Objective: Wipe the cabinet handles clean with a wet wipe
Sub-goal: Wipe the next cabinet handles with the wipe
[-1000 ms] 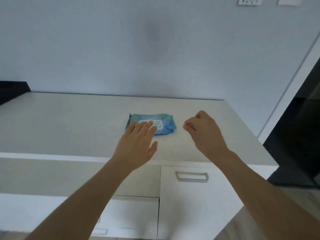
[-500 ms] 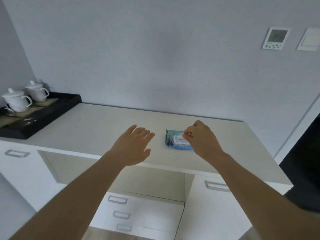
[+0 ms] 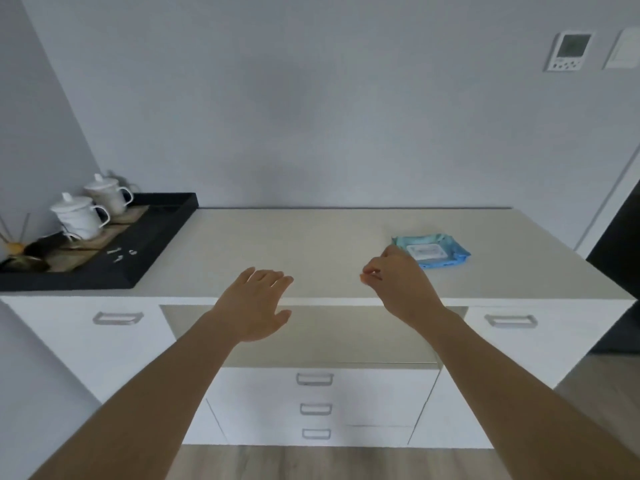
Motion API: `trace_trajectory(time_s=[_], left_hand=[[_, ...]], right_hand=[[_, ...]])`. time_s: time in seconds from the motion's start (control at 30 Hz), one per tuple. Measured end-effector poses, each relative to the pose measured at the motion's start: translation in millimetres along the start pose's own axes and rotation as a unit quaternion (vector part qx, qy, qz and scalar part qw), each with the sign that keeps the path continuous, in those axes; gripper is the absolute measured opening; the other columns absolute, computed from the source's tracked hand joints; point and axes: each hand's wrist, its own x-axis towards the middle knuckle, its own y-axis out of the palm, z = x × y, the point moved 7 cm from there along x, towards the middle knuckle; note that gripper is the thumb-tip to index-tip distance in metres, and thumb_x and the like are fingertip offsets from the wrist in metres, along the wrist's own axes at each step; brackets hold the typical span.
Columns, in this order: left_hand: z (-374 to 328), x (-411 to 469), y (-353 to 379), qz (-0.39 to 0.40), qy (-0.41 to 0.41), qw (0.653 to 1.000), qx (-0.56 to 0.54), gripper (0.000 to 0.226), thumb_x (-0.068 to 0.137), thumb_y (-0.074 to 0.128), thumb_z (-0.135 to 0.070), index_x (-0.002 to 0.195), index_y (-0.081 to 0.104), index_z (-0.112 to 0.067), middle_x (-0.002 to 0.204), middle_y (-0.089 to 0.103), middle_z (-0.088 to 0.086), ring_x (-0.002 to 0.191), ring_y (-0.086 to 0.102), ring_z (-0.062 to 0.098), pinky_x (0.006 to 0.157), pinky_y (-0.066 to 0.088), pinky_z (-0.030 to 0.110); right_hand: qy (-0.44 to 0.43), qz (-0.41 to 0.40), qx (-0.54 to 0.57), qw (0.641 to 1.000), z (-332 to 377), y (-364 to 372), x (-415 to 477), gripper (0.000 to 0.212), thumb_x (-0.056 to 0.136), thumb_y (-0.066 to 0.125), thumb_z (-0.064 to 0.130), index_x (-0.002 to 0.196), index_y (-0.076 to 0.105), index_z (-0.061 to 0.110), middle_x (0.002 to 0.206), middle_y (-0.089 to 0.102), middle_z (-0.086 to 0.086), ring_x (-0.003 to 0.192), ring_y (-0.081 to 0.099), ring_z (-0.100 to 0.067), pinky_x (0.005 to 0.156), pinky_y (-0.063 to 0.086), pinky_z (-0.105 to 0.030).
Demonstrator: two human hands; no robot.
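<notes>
Tabletop [image 3: 311, 244]: left hand [image 3: 256, 303] released, fingers straight, over the front edge. Right hand [image 3: 398, 285] clenched, fingers curled. Wipe pack [image 3: 433, 252] lies flat, just beside the right hand at its 2 o'clock. Nearest handle [image 3: 510, 321] at 4 o'clock, untouched.

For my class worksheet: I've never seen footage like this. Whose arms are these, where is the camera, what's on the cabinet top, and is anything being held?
No machine: a person wears a camera on the head, looking down at their arms. The left hand is spread open; the right hand has curled fingers with nothing visible in them. On the cabinet top lie a blue pack of wet wipes, beside the right hand, and a black tray with two lidded cups. The handles below are untouched.
</notes>
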Motion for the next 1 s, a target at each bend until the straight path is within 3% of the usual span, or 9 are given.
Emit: trace_trajectory(time_s=[0.27, 0.63, 0.8, 1.0], left_hand=[[-7.2, 8.3, 56.1, 0.037, 0.045, 0.998, -0.028, 0.062, 0.099, 0.035, -0.045, 0.150, 0.014, -0.020, 0.156, 0.018, -0.002, 0.143, 0.014, 0.015, 0.119, 0.004, 0.033], [-10.9, 27.0, 189.2, 0.137, 0.051, 0.988, -0.049, 0.061, 0.099, 0.037, -0.043, 0.150, 0.013, -0.021, 0.158, 0.013, 0.000, 0.144, 0.012, 0.016, 0.119, 0.002, 0.033], [-8.8, 28.1, 252.9, 0.163, 0.051, 0.984, -0.048, 0.064, 0.099, 0.037, -0.042, 0.152, 0.009, -0.019, 0.159, 0.006, 0.000, 0.145, 0.009, 0.016, 0.118, 0.000, 0.032], [-1.1, 44.5, 349.8, 0.151, 0.044, 0.987, -0.039, 0.072, 0.099, 0.036, -0.040, 0.151, -0.008, -0.018, 0.158, -0.014, 0.000, 0.146, -0.004, 0.016, 0.118, -0.004, 0.032]], right_hand=[[0.018, 0.020, 0.011, 1.000, -5.5, 53.8, -3.4, 0.020, 0.092, 0.058, 0.021, 0.102, 0.070, 0.009, 0.102, 0.053, -0.010, 0.090, 0.059, -0.025, 0.080, 0.046, -0.032], [0.071, 0.081, 0.059, 0.992, -70.2, 184.6, -6.8, 0.015, 0.090, 0.060, 0.023, 0.092, 0.072, 0.013, 0.086, 0.045, 0.003, 0.079, 0.059, -0.019, 0.073, 0.045, -0.026], [0.105, 0.116, 0.085, 0.984, -98.2, 253.3, -23.7, 0.016, 0.091, 0.058, 0.019, 0.093, 0.072, 0.012, 0.089, 0.047, 0.000, 0.078, 0.060, -0.020, 0.075, 0.049, -0.029], [0.172, 0.082, 0.106, 0.976, -143.7, 347.0, -45.7, 0.015, 0.091, 0.059, 0.018, 0.093, 0.071, 0.009, 0.089, 0.048, 0.001, 0.077, 0.059, -0.019, 0.073, 0.046, -0.026]])
